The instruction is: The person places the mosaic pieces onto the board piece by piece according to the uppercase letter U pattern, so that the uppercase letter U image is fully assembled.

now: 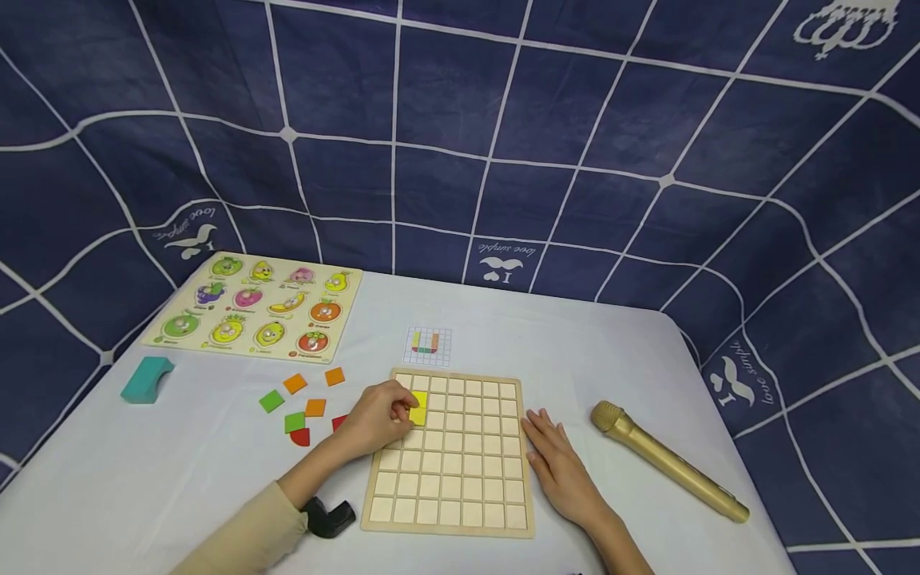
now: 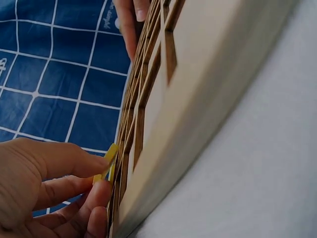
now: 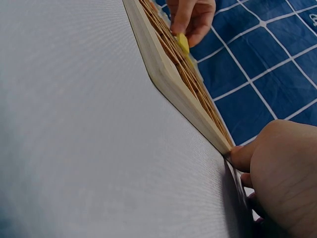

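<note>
A yellow square tile (image 2: 103,166) is pinched between the thumb and fingers of my left hand (image 1: 377,417), tilted over the upper left cells of the wooden grid board (image 1: 460,529). Another yellow tile (image 1: 420,397) lies in the board's leftmost columns, just beyond the pinched one. My right hand (image 1: 564,471) lies with its fingers extended along the board's right edge, fingertips right at the frame; the right wrist view shows its thumb against the board's corner. Beyond the board, a small pattern card (image 1: 438,348) shows a coloured U shape on a grid.
Loose orange tiles (image 1: 315,408), green tiles (image 1: 271,401) and red pieces (image 1: 300,437) lie left of the board. Farther left are a fruit puzzle (image 1: 247,319) and a teal block (image 1: 147,380). A black object (image 1: 331,519) sits beside the left sleeve, a gold microphone (image 1: 668,461) at right.
</note>
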### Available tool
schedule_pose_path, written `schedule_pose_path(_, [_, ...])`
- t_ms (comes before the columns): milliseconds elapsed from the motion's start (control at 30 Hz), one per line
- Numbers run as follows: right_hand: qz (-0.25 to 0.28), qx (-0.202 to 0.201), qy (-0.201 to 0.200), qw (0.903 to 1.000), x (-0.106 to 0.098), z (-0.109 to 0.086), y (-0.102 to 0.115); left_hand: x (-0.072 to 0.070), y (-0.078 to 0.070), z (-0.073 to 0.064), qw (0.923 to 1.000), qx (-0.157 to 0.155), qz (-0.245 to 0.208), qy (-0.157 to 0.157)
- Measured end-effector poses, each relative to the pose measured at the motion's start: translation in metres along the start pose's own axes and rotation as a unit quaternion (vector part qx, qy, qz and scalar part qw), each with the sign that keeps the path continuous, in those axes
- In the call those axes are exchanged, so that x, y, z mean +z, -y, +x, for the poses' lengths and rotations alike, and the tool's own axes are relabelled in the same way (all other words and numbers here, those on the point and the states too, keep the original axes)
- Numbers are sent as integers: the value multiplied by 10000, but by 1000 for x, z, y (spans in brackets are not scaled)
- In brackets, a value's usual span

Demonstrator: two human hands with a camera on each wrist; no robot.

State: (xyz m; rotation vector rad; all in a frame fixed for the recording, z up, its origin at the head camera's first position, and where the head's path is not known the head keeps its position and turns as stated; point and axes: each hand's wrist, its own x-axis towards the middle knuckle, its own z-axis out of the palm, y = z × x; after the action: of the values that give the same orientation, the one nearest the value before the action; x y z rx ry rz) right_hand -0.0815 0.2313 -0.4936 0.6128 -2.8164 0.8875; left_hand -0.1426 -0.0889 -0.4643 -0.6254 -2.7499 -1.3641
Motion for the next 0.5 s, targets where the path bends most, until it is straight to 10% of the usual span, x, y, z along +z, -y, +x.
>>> schedule_pose_path(500, [-15, -74, -11, 10000, 0, 0, 0, 4, 2, -1, 9993, 198, 314, -39])
